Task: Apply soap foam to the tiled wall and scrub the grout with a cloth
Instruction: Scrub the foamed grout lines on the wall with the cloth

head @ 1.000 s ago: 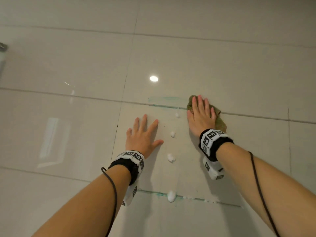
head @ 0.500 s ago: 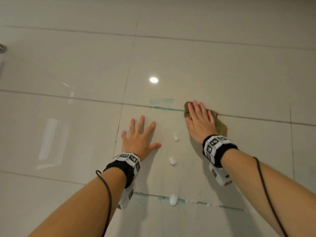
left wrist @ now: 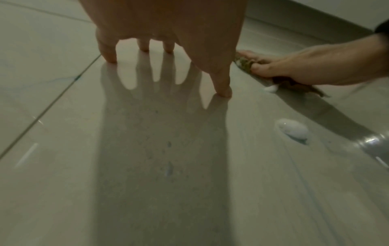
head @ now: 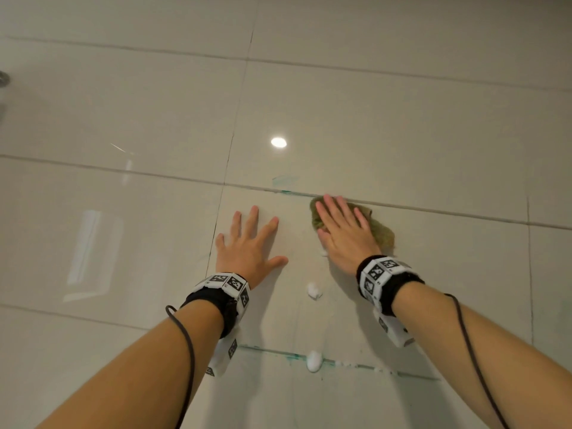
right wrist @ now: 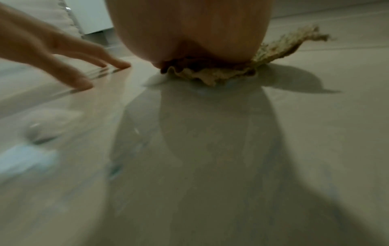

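Note:
My right hand lies flat with straight fingers on an olive-green cloth, pressing it against the glossy beige tiled wall just below a horizontal grout line. The cloth bunches out from under the palm in the right wrist view. My left hand is spread open on the tile to the left, fingertips touching the wall. White foam blobs sit below the hands; another foam blob is on the lower grout line. Foam also shows in the left wrist view.
Greenish smears mark the upper grout line and the lower grout line. A vertical grout line runs left of my left hand. A metal fixture pokes in at the far left edge.
My right hand has slid the cloth down from the grout line and over the upper foam blobs, which are gone. The left hand stays planted on the tile.

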A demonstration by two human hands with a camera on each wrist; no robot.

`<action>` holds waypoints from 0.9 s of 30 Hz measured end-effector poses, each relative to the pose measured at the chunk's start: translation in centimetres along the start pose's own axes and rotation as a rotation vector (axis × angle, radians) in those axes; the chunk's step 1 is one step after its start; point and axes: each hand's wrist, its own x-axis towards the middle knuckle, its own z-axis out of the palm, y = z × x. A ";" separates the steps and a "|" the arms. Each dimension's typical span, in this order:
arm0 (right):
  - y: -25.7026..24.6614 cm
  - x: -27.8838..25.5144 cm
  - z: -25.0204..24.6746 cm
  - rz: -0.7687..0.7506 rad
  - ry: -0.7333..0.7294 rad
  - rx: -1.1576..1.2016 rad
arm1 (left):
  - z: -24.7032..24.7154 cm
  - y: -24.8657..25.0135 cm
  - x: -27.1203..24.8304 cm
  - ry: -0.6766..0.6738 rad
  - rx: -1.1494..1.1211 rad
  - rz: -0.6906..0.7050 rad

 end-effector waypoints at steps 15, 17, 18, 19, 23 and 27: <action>-6.0 6.4 -1.0 -0.150 0.028 -0.014 | 0.6 -1.4 -1.8 0.051 -0.038 0.001; -5.4 3.8 0.2 -0.194 -0.003 -0.049 | 0.6 -1.4 -1.9 0.045 -0.046 -0.003; -4.6 2.5 0.7 -0.207 -0.017 -0.074 | 0.5 -1.5 -1.9 0.037 -0.053 -0.006; -3.6 1.4 1.0 -0.202 -0.030 -0.092 | 0.5 -1.5 -1.9 0.026 -0.060 -0.009; 0.2 1.6 -0.3 -0.025 0.008 -0.058 | 0.5 -1.4 -2.0 0.007 -0.088 -0.027; -2.0 4.5 -0.9 0.057 0.084 -0.031 | 0.9 -1.4 -2.2 0.006 -0.105 -0.031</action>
